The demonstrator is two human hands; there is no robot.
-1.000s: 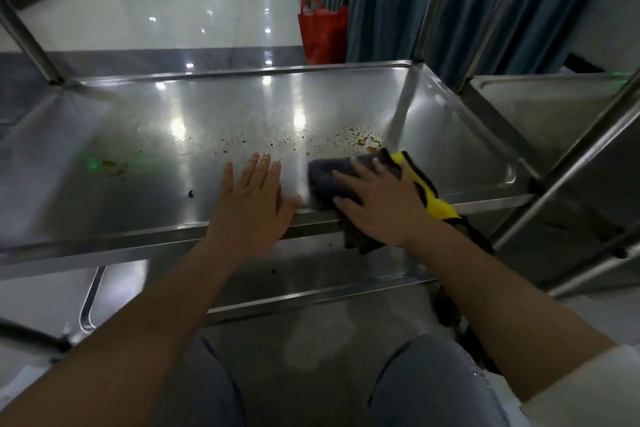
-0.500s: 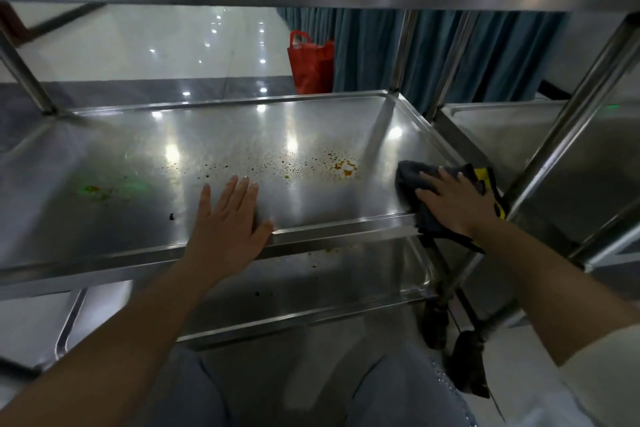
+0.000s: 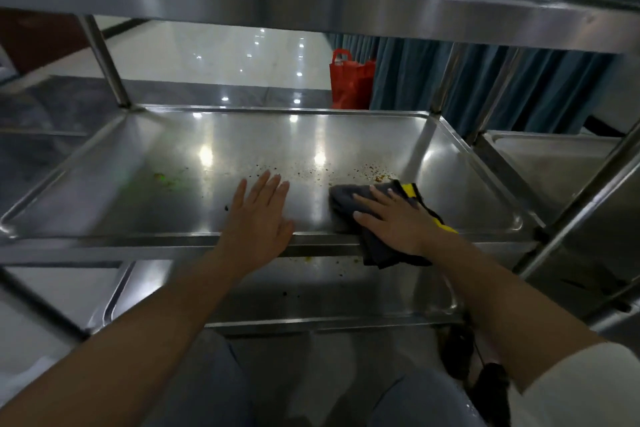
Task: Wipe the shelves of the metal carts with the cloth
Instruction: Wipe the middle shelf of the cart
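The middle shelf (image 3: pixel 138 191) of a steel cart fills the view, with brown crumbs and an orange stain near its centre right and a green smear at the left. My right hand (image 3: pixel 398 222) presses flat on a dark grey cloth with a yellow edge (image 3: pixel 349 196) at the shelf's front right; part of the cloth hangs over the front rim. My left hand (image 3: pixel 259 215) lies flat and empty on the shelf's front edge, fingers apart, a short way left of the cloth.
The cart's top shelf (image 3: pixel 311 0) spans overhead and a lower shelf (image 3: pixel 346 295) with crumbs lies beneath. A second steel cart (image 3: pixel 554 156) stands at the right. A red bag (image 3: pixel 349 83) and teal curtains (image 3: pixel 485 90) are behind. My knees are below.
My right hand slid the cloth from the shelf's right front corner back left toward the stain. The view tilted up, showing more of the top shelf. My left hand stayed put.
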